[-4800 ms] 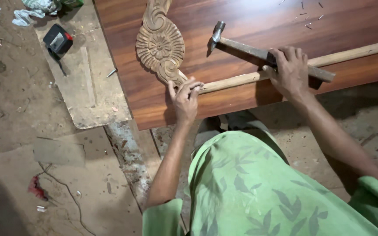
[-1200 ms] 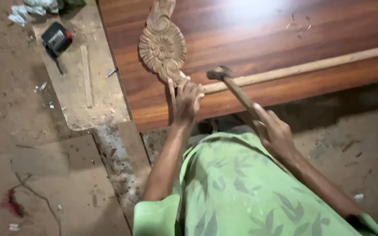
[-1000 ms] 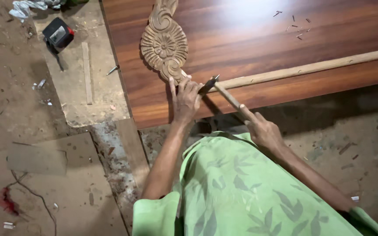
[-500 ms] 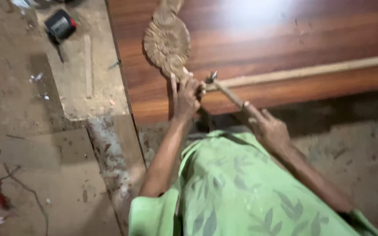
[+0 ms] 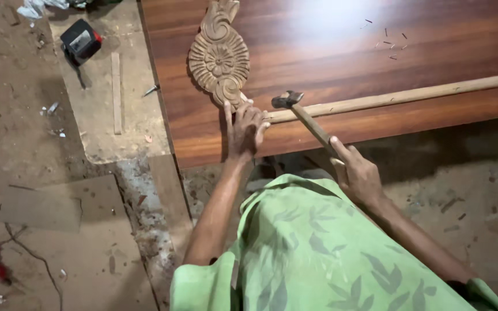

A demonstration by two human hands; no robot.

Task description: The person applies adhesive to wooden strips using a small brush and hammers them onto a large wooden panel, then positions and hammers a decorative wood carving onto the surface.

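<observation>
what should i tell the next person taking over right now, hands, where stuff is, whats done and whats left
Left hand: pressed flat on the near end of the thin wooden strip, beside the carved wooden ornament.
Right hand: gripping the hammer by its handle, head at the strip's near end, just right of the left fingers.
Strip lies lengthwise along the dark wooden panel; loose small nails lie further back on it.
Done: strip and ornament laid in place.
Left: whether any nail is driven yet cannot be seen.
</observation>
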